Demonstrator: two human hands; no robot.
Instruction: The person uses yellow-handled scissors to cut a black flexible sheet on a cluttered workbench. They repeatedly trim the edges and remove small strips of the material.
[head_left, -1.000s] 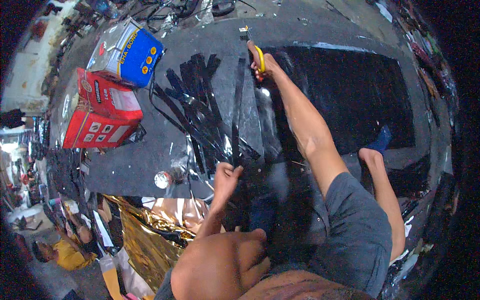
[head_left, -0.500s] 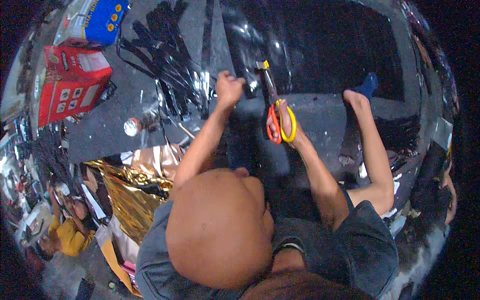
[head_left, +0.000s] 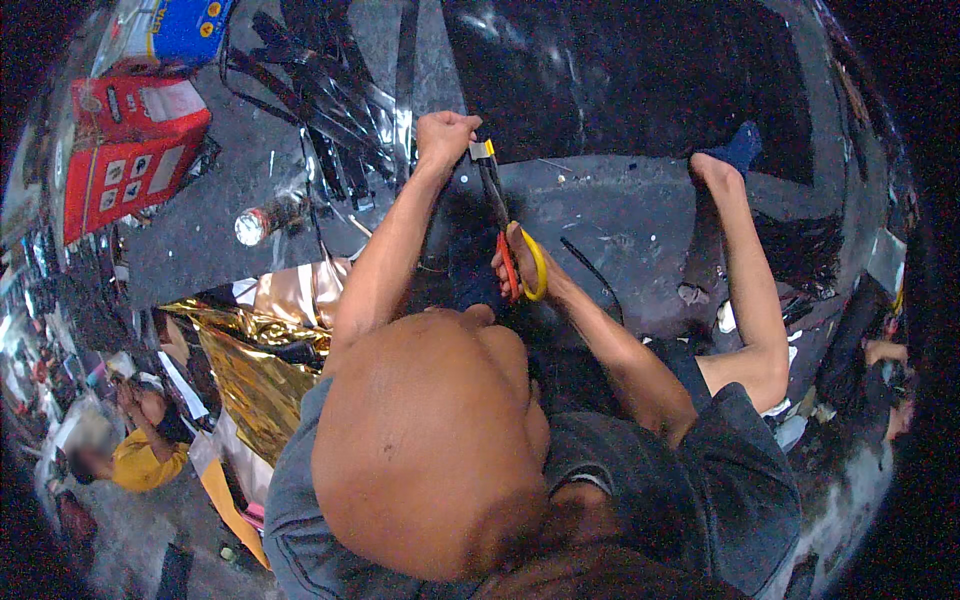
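Black sheet (head_left: 640, 90), upper right of frame, looks light, limp, slick: pinch it flat near the lower-left corner, where your left hand (head_left: 445, 140) curls its fingers, hold unclear, your right hand (head_left: 519, 255) gripping scissors (head_left: 497, 203) mid-frame.

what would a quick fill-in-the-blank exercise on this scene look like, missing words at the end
1. The person's right grip holds scissors with one red handle loop and one ____ one.
2. The person's left grip is near the corner of a large sheet coloured ____.
3. Below the blue-and-white box stands another box, mostly ____.
4. The shiny crumpled foil at the lower left is ____ in colour.

Missing words: yellow; black; red; gold
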